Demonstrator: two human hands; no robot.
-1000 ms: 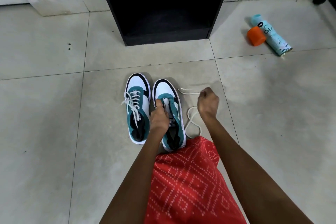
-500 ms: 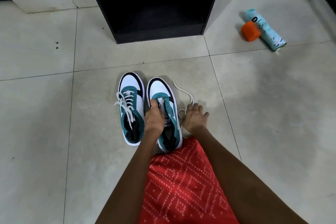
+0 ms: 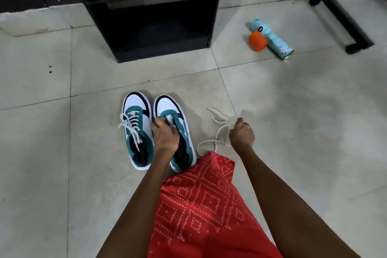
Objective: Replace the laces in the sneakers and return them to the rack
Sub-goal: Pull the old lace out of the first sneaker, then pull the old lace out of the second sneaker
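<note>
Two teal, white and black sneakers stand side by side on the tiled floor. The left sneaker (image 3: 137,132) has a white lace threaded and hanging loose. My left hand (image 3: 165,135) grips the tongue area of the right sneaker (image 3: 167,107), covering its eyelets. A loose white lace (image 3: 217,130) trails over the floor to the right of that shoe, and my right hand (image 3: 241,134) holds it in a closed fist, lifted off the floor. The black rack (image 3: 150,12) stands just beyond the shoes with its lower shelf open.
An orange cap (image 3: 258,41) and a light blue spray can (image 3: 272,38) lie on the floor at the right. A black furniture leg (image 3: 343,23) crosses the far right. My red patterned garment (image 3: 201,211) covers the floor near me.
My right hand went from flat on the floor beside the shoe to a closed fist lifting the loose lace up and to the right. My left hand stayed on the right sneaker.
</note>
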